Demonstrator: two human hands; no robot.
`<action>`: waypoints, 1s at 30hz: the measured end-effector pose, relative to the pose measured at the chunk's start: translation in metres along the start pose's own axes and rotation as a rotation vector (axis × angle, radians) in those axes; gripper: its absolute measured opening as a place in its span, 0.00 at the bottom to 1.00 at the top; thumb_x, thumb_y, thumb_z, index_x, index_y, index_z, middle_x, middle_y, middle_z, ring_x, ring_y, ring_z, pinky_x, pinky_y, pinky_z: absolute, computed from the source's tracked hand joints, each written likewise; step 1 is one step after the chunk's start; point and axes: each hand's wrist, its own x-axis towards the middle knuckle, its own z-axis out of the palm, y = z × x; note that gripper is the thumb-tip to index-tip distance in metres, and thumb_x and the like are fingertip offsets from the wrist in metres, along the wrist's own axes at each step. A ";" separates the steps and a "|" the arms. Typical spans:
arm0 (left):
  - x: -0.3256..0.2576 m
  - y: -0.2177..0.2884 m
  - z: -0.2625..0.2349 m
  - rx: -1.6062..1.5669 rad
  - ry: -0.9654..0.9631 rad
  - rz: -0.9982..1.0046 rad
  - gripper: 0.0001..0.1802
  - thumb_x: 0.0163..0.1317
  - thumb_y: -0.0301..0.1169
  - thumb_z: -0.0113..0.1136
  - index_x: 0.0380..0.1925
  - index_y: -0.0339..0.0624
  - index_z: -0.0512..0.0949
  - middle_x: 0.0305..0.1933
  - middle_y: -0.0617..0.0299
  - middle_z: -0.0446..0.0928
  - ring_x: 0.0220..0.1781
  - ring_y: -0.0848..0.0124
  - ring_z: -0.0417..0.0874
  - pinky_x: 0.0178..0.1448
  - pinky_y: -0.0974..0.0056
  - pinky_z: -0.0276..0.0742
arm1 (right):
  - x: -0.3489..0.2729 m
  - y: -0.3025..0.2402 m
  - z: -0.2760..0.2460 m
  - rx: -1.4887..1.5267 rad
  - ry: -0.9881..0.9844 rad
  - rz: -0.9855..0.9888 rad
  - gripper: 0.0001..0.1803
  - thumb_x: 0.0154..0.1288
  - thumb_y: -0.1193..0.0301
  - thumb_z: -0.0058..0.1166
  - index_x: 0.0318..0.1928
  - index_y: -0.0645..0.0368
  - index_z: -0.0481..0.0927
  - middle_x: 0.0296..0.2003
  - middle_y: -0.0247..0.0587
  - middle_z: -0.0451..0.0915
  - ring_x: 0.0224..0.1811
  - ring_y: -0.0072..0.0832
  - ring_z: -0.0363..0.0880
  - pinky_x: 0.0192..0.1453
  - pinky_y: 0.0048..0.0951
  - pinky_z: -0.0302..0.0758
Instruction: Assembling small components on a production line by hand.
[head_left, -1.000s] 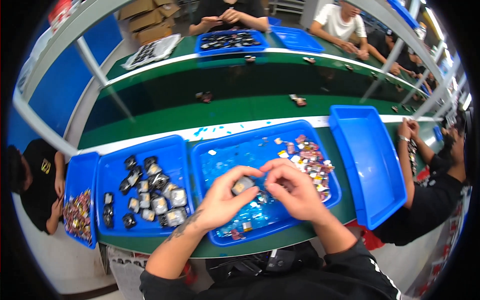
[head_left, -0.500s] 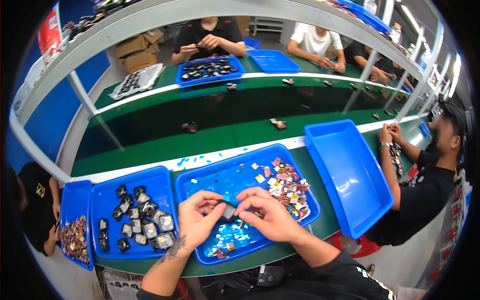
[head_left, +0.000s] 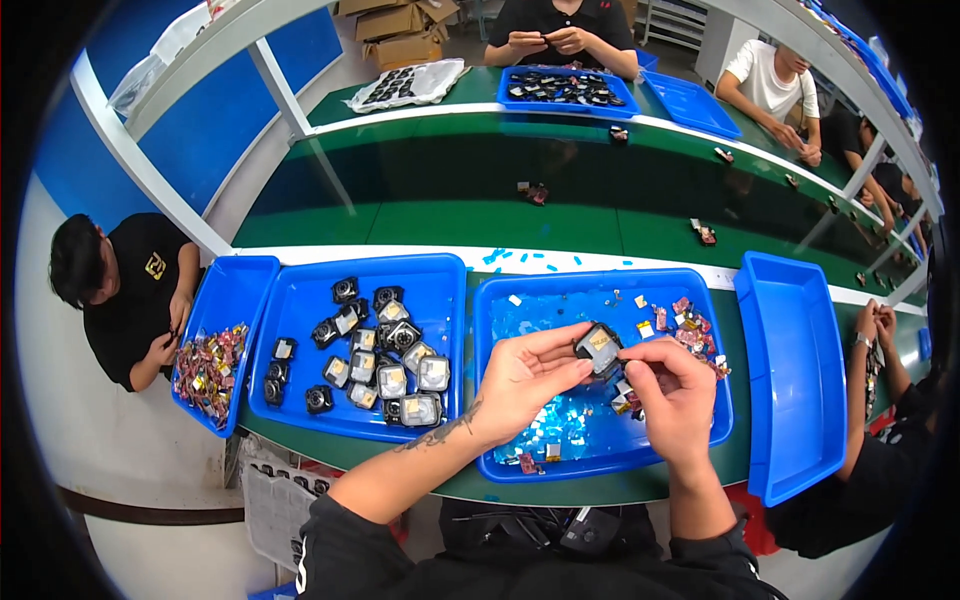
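While the left hand point(head_left: 525, 380) grips a black-and-grey case point(head_left: 600, 348) above the middle tray point(head_left: 484, 320), its thumb and fingers closed on one end, the right hand point(head_left: 680, 400) bends its fingers close beside the piece; whether they touch it or pinch anything, I cannot tell. Because only that end is clearly held, a sideways push could twist the piece loose and drop it into the middle tray, among shiny blue scraps point(head_left: 555, 428) and small reddish boards point(head_left: 693, 322). Too much fingertip force might also crack it. Similar cases point(head_left: 390, 375) lie loosely just left of the middle tray, where a bump from the left forearm point(head_left: 410, 465) could make them scrape together.
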 end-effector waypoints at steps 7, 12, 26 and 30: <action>-0.005 -0.004 0.003 0.156 -0.031 0.108 0.26 0.65 0.18 0.58 0.64 0.33 0.69 0.57 0.52 0.76 0.55 0.72 0.79 0.59 0.68 0.77 | 0.007 -0.016 0.006 -0.301 -0.080 -0.181 0.10 0.57 0.83 0.61 0.41 0.63 0.83 0.31 0.36 0.78 0.25 0.17 0.73 0.29 0.19 0.70; -0.003 -0.005 0.003 0.103 -0.029 0.143 0.25 0.65 0.19 0.57 0.63 0.31 0.68 0.57 0.52 0.77 0.58 0.70 0.78 0.61 0.68 0.75 | 0.005 -0.020 0.012 -0.229 -0.020 -0.040 0.08 0.56 0.82 0.63 0.37 0.61 0.83 0.24 0.33 0.77 0.20 0.17 0.68 0.23 0.19 0.63; -0.006 -0.006 0.002 0.246 -0.087 0.137 0.23 0.67 0.19 0.55 0.62 0.31 0.69 0.59 0.52 0.76 0.59 0.70 0.78 0.63 0.67 0.75 | 0.011 -0.021 0.011 -0.373 -0.024 -0.095 0.06 0.50 0.80 0.66 0.31 0.59 0.84 0.21 0.35 0.78 0.17 0.20 0.64 0.19 0.24 0.58; -0.006 -0.009 0.002 0.290 -0.090 0.159 0.22 0.67 0.19 0.55 0.62 0.31 0.70 0.60 0.52 0.76 0.59 0.71 0.77 0.62 0.67 0.76 | 0.014 -0.021 0.009 -0.515 -0.045 -0.208 0.06 0.49 0.78 0.67 0.29 0.57 0.83 0.21 0.33 0.78 0.20 0.26 0.69 0.28 0.30 0.63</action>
